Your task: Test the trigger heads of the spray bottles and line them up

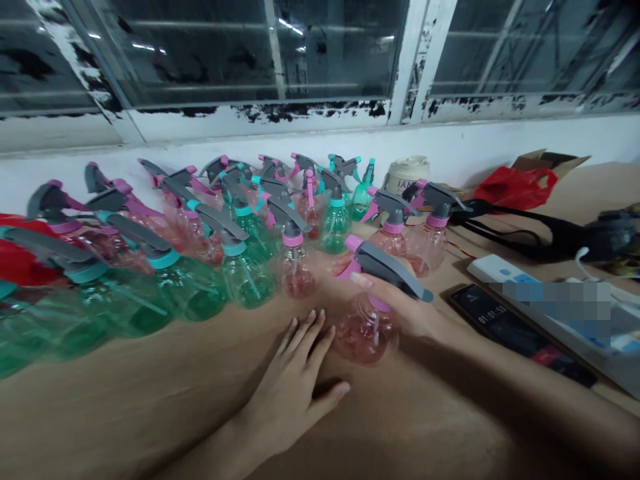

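Note:
My right hand [400,303] grips a pink spray bottle [367,327] around its grey trigger head and neck, the bottle standing on the brown table [150,400]. My left hand [295,383] lies flat on the table just left of that bottle, fingers stretched out and apart, holding nothing. Behind them stand several green spray bottles [245,267] and pink spray bottles [297,263] with grey triggers, in rows reaching to the wall.
A phone [500,327] with a timer lies right of my right arm, beside a white power strip [505,272]. Black straps [530,233], a red plastic bag [515,187], a cardboard box [550,161] and a tape roll [407,173] sit at the back right. Windows run above.

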A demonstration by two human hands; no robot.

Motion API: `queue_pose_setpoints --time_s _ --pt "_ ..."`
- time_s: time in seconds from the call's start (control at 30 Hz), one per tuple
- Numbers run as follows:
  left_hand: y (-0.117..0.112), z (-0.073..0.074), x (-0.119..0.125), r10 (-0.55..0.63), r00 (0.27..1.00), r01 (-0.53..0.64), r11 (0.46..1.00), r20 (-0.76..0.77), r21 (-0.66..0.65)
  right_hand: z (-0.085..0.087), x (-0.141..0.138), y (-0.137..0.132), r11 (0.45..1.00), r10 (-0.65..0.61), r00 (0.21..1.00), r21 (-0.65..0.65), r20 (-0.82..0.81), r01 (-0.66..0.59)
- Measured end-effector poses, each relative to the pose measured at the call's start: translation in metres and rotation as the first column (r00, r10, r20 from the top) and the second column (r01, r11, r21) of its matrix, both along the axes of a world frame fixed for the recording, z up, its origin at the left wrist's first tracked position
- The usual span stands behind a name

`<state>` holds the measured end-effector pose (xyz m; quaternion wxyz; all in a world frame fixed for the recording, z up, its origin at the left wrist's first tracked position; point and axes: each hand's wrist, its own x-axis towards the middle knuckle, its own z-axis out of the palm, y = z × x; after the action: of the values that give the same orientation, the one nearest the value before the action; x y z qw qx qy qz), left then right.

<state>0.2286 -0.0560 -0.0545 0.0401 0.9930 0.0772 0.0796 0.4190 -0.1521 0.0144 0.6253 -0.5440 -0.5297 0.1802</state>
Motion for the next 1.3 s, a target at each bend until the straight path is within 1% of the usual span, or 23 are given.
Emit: queue_pose_setpoints --time_s 0.17,0.37,0.5,0.67,0.77,0.93,1.17,1.3 --pt "0.0002 0.0001 0.0012 0.0 1.0 0.0 1.0 0.008 0.013 0.0002 0.0002 -0.0007 1.0 -0.012 0.999 -0.01 0.045 0.013" --pt "0.0002 -0.0001 0.0011 -0.001 1.0 0.001 1.0 0.003 0.007 0.0012 0.0023 -0.0023 1.0 0.017 0.996 0.012 0.084 -0.018" --pt "-0.0002 -0.0016 0.0003 0.005 1.0 -0.005 1.0 0.015 -0.004 0.0039 0.0021 -0.0009 0.999 -0.04 0.992 -0.02 0.116 0.043" --pt "-0.0004 -0.0012 0.0002 0.006 1.0 -0.006 1.0 0.009 -0.017 0.0029 0.0018 -0.0001 0.993 -0.097 0.984 -0.047 0.148 0.105" --pt "-0.0005 -0.0001 0.0004 0.005 1.0 -0.005 1.0 -0.001 -0.021 0.0025 0.0015 0.0003 0.994 -0.102 0.986 -0.029 0.131 0.107" --pt "-0.0004 -0.0014 0.0006 0.009 1.0 -0.009 1.0 0.013 -0.006 0.0022 -0.0005 0.0003 0.999 -0.046 0.997 -0.014 0.069 0.047" --pt "0.0001 -0.0031 0.0002 0.01 1.0 -0.01 1.0 0.01 -0.01 -0.0039 0.0017 -0.0012 0.996 -0.082 0.993 -0.017 0.083 0.084" --pt "-0.0002 -0.0015 0.0004 0.015 1.0 -0.015 1.0 0.014 -0.014 -0.0036 0.0018 -0.0015 0.996 -0.09 0.993 -0.009 0.071 0.091"
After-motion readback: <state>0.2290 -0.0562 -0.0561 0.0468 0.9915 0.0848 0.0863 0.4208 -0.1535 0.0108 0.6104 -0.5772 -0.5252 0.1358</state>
